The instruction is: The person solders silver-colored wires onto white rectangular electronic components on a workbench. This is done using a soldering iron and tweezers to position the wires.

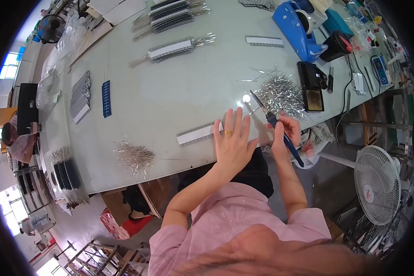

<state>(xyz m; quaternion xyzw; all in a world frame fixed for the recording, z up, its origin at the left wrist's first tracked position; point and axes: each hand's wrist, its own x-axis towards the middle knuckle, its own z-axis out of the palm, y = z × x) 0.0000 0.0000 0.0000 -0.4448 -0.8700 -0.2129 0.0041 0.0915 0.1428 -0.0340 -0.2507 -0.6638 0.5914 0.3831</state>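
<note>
My left hand (233, 145) lies flat near the table's front edge, fingers stretched and spread, with a ring on one finger. Its fingertips reach beyond a narrow strip (195, 135) with a white band and grey edges, and its thumb side covers the strip's right end. In my right hand (287, 131) is a soldering iron (272, 118) with a dark blue handle, its metal tip pointing up and left over the table. Just beyond that tip lies a heap of short silvery wire pieces (280, 94).
Thin wires (135, 156) form another pile at front left. Grey strips (80, 96), a blue strip (106, 99) and wired bundles (170, 49) lie farther off. At right stand a blue tape dispenser (294, 30), a black soldering stand (312, 85) and a white fan (377, 184).
</note>
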